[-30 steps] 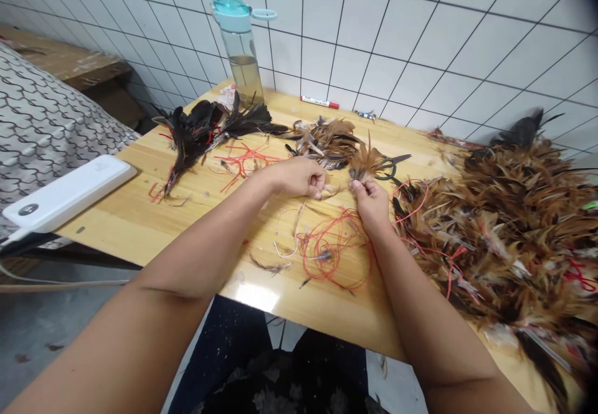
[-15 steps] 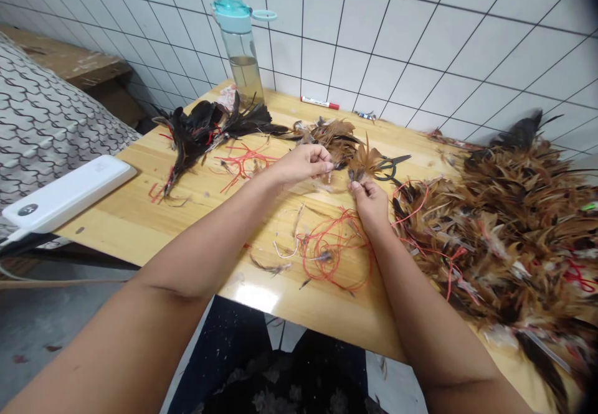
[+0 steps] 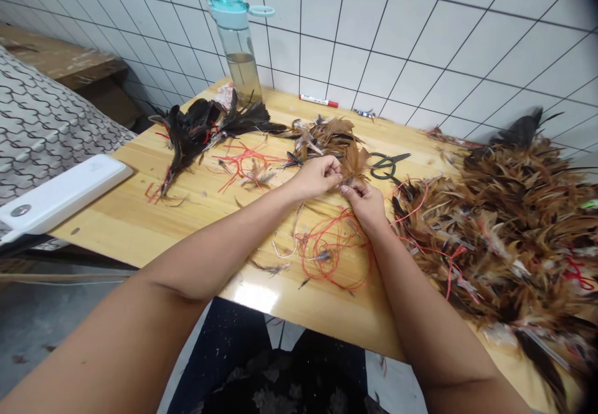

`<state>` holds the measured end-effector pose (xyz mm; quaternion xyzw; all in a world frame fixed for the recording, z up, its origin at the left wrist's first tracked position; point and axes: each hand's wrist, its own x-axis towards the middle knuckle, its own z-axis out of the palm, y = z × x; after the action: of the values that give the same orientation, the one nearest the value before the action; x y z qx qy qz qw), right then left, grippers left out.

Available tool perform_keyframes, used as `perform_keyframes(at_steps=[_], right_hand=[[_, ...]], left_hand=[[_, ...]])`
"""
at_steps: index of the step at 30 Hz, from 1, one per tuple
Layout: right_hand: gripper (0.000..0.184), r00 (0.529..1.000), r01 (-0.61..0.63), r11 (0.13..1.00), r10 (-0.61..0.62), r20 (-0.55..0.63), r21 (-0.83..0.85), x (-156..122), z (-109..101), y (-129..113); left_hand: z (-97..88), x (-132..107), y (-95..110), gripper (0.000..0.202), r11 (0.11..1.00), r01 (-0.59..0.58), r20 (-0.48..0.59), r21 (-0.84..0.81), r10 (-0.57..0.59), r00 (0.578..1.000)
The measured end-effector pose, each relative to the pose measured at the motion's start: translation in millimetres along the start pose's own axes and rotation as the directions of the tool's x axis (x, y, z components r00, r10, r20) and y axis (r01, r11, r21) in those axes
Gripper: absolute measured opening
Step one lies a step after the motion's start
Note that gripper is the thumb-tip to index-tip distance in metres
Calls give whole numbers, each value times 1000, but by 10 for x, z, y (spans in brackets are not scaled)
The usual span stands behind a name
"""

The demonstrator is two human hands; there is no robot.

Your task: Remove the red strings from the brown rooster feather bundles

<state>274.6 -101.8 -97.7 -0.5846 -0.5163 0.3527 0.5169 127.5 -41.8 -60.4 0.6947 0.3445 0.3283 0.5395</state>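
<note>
My right hand pinches the base of a small bunch of brown feathers, which fans upward. My left hand meets it there with thumb and fingers pressed together; what it grips is too small to make out. Directly behind lies a loose heap of brown feathers. Dark-handled scissors rest beyond my right hand. Nearer me, a tangle of red string spreads on the wooden table, beside a short white string.
A big pile of brown feathers covers the right side. Black feathers and cut red strings lie left. A water bottle and a red-capped marker stand and lie near the tiled wall. A white device sits at the left edge.
My left hand has moved right and slightly down to the feather bunch, closing the gap with my right hand. The right hand and bunch have shifted slightly left.
</note>
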Motion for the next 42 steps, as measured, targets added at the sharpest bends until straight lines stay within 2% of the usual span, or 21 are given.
perform_keyframes(at_steps=[4, 8, 12, 15, 20, 24, 27, 30, 35, 38, 42], right_hand=[[25, 998, 8, 1000, -7, -62, 8, -2, 2, -9], [28, 988, -42, 999, 42, -145, 0, 3, -10, 9], [29, 983, -39, 999, 44, -178, 30, 10, -17, 14], [31, 981, -52, 997, 63, -185, 60, 17, -16, 26], [29, 980, -64, 996, 75, -183, 66, 21, -21, 35], [26, 981, -51, 998, 57, -186, 34, 13, -25, 6], [24, 979, -42, 999, 41, -201, 2, 5, -20, -21], [23, 979, -50, 999, 49, -200, 1, -1, -12, -38], [24, 978, -72, 997, 67, -200, -18, -4, -13, -22], [26, 978, -70, 997, 60, -200, -42, -1, -18, 3], [28, 980, -63, 998, 57, -193, -25, 1, -19, 21]], left_hand=[[-29, 9, -5, 6, 997, -72, -9, 40, 73, 997], [-223, 33, 17, 8, 971, -108, -95, 211, 130, 987], [-438, 31, 33, 7, 871, -124, 107, 474, 83, 991], [-497, 20, 21, 13, 753, -174, 237, 635, 25, 971], [-433, 33, -49, 20, 586, -236, 280, 775, 17, 960], [-368, 32, -54, 17, 530, -283, 296, 799, 63, 953], [-361, 14, 5, 15, 592, -280, 249, 756, 136, 959], [-375, -1, 70, 13, 737, -224, 145, 638, 171, 975], [-340, 8, 110, 8, 965, -74, 28, 252, 69, 997], [-294, 18, 116, 8, 999, 40, 6, 36, -40, 999], [-266, 18, 100, 9, 993, 105, 64, -58, -102, 993]])
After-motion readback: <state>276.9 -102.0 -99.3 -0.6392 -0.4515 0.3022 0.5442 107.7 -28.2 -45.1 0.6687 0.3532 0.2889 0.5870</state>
